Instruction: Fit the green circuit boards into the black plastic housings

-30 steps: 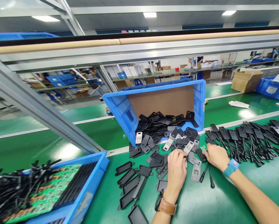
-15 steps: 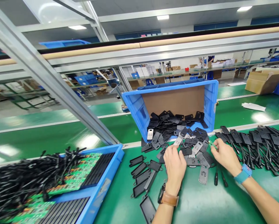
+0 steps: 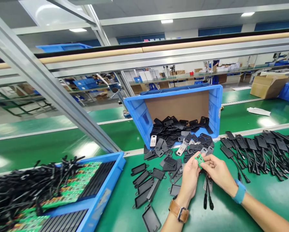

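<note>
Between the fingertips of both hands is a small green circuit board, and two black cables with plug ends hang below it. My left hand pinches its left side. From the right, my right hand grips it with closed fingers. Flat black cover plates lie scattered just behind and left of my hands. Farther left are several open black cases, with one more case near the front. Whether my left palm hides anything else, I cannot tell.
A blue crate lies on its side behind, spilling black plates. At left stands a blue bin of cabled circuit boards and black cases. Cabled black units line the right. Beyond are a white glove and a cardboard box.
My right hand has moved left with the circuit board and its cables. My left hand has left the pile of plates, come right and taken hold of the board too.
</note>
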{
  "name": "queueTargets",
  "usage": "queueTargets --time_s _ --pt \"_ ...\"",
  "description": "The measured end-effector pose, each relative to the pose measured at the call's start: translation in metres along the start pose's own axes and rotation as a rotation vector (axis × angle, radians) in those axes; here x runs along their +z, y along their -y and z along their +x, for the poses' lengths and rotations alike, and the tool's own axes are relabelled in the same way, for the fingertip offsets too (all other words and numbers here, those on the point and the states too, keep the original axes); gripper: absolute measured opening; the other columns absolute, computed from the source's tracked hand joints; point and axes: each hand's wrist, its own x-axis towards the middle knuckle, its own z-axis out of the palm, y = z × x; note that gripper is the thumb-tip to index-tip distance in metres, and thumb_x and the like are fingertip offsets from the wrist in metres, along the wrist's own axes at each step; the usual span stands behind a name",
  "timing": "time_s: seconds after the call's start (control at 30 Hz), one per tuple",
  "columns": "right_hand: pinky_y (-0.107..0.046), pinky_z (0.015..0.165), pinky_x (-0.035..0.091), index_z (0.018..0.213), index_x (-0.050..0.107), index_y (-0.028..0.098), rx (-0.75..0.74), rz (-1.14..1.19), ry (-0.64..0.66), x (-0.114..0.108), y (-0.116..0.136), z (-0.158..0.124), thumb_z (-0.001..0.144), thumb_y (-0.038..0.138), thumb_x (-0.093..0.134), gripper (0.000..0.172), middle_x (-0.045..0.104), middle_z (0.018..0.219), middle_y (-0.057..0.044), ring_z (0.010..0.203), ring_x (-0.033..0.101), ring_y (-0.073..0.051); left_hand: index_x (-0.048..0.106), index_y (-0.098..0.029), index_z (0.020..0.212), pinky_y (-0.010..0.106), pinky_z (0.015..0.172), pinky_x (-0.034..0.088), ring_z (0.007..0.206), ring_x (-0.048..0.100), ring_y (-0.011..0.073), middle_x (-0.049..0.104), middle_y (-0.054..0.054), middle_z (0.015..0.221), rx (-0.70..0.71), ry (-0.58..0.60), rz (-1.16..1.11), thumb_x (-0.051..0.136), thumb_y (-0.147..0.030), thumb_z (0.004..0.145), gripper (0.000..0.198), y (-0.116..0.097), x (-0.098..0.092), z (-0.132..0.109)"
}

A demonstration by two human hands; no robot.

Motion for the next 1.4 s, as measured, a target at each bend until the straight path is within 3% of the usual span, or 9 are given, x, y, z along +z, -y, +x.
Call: queueTargets --time_s 0.13,0.23,0.43,0.7,0.8,1.2,1.4 --pt "-0.034 0.072 0.048 0.102 0.067 0.023 -0.178 -0.367 -0.117 -0.004 0.005 -0.003 0.094 0.035 0.058 0.018 0.066 0.093 -0.006 0.078 0.062 -0.020 0.061 -0.015 0.131 0.047 0.108 0.042 0.123 0.059 0.0314 0.066 0.020 0.127 -0.038 0.005 -0.037 0.071 -0.040 0.085 0.054 -0.003 0.000 0.000" --pt "-0.033 0.073 0.047 0.107 0.064 0.022 -0.226 -0.449 -0.187 -0.008 0.008 -0.003 0.094 0.031 0.058 0.017 0.063 0.095 -0.006 0.080 0.060 -0.020 0.061 -0.016 0.132 0.047 0.104 0.045 0.120 0.061 0.0318 0.068 0.020 0.124 -0.073 0.021 -0.033 0.072 -0.041 0.084 0.055 -0.002 0.003 -0.002" --pt "-0.031 0.071 0.047 0.100 0.068 0.022 -0.253 -0.337 -0.153 -0.012 0.013 0.000 0.096 0.030 0.055 0.016 0.064 0.091 -0.005 0.077 0.060 -0.018 0.063 -0.020 0.131 0.046 0.100 0.049 0.118 0.062 0.0317 0.065 0.017 0.131 -0.087 0.057 0.028 0.073 -0.040 0.083 0.053 0.004 0.005 -0.003" --pt "-0.029 0.065 0.048 0.089 0.073 0.019 0.006 0.004 -0.092 -0.016 0.008 0.008 0.087 0.041 0.067 0.023 0.069 0.085 -0.004 0.072 0.060 -0.018 0.067 -0.022 0.126 0.040 0.102 0.047 0.111 0.064 0.0268 0.068 0.013 0.127 -0.018 -0.012 0.244 0.079 -0.037 0.077 0.053 0.001 0.004 -0.002" --pt "-0.029 0.067 0.049 0.088 0.074 0.018 0.034 0.065 -0.059 -0.018 0.006 0.010 0.086 0.042 0.068 0.025 0.070 0.084 -0.004 0.073 0.061 -0.018 0.067 -0.021 0.125 0.040 0.098 0.048 0.106 0.065 0.0257 0.069 0.013 0.126 -0.019 -0.019 0.269 0.079 -0.039 0.077 0.053 0.001 0.005 -0.001" --pt "-0.028 0.068 0.049 0.091 0.076 0.019 -0.014 -0.001 -0.097 -0.017 0.006 0.008 0.089 0.041 0.064 0.024 0.070 0.087 -0.005 0.077 0.062 -0.018 0.070 -0.020 0.122 0.038 0.099 0.048 0.102 0.066 0.0235 0.071 0.012 0.121 -0.014 -0.041 0.252 0.080 -0.037 0.076 0.051 0.000 0.006 -0.001" --pt "-0.030 0.068 0.050 0.085 0.076 0.019 -0.010 -0.046 -0.137 -0.016 0.007 0.007 0.088 0.046 0.065 0.029 0.070 0.084 -0.005 0.076 0.063 -0.020 0.072 -0.020 0.119 0.033 0.086 0.052 0.087 0.067 0.0199 0.074 0.012 0.112 -0.033 -0.100 0.212 0.084 -0.036 0.071 0.053 0.000 0.008 -0.001"
